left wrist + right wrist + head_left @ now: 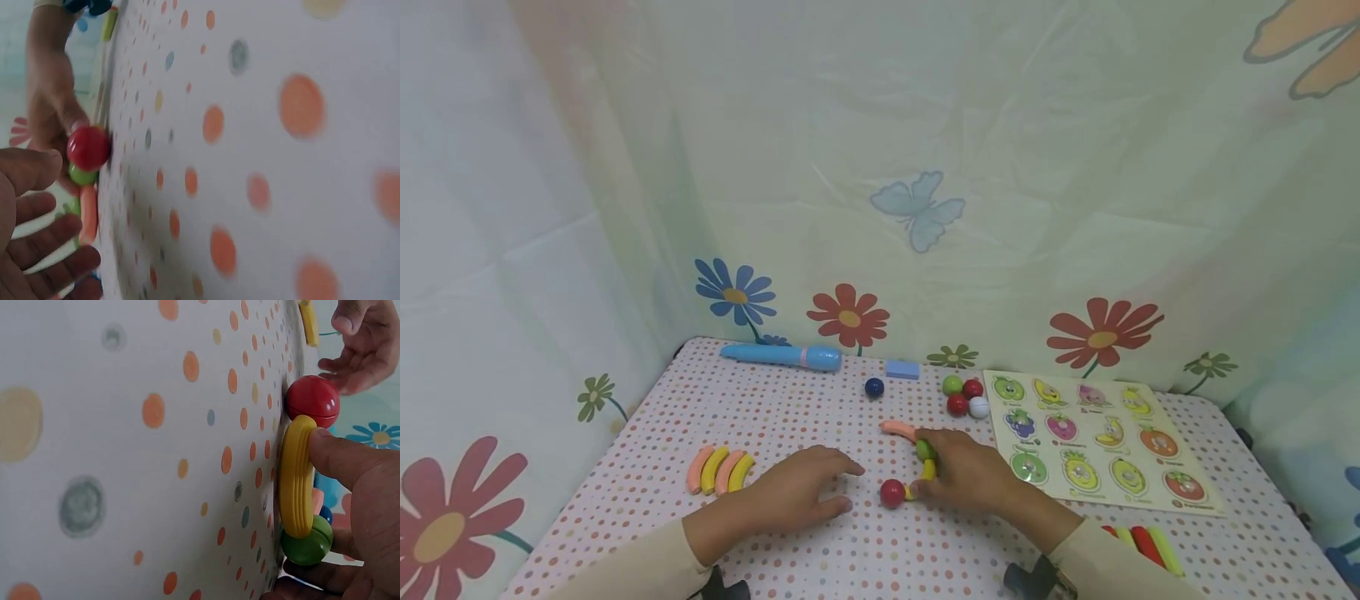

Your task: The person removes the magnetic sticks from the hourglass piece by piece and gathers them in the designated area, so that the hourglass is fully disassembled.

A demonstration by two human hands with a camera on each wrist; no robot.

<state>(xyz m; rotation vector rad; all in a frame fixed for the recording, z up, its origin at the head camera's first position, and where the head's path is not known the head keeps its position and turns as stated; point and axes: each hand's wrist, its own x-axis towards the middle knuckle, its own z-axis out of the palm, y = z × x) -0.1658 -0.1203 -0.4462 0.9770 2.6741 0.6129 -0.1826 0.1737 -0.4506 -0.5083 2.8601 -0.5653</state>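
Note:
A chain of toy pieces lies on the dotted tabletop: a red ball point(892, 493), a yellow curved bar point(295, 478), a green ball point(307, 542) and a salmon-pink curved bar point(898, 428). My right hand point(970, 473) holds the yellow bar, thumb at its end beside the red ball and fingers around the green ball. The yellow bar spans from one ball to the other. To the left of the red ball, my left hand point(805, 492) hovers with fingers spread and holds nothing; its palm side shows in the left wrist view.
Beside my left hand lie several pink and yellow curved bars point(708, 472). Farther back are a blue pen-shaped stick point(782, 357), a dark blue ball point(874, 387), a blue block point(902, 370) and several balls point(957, 405). A fruit picture board point(1060, 454) and red-and-green bars point(1146, 546) lie right.

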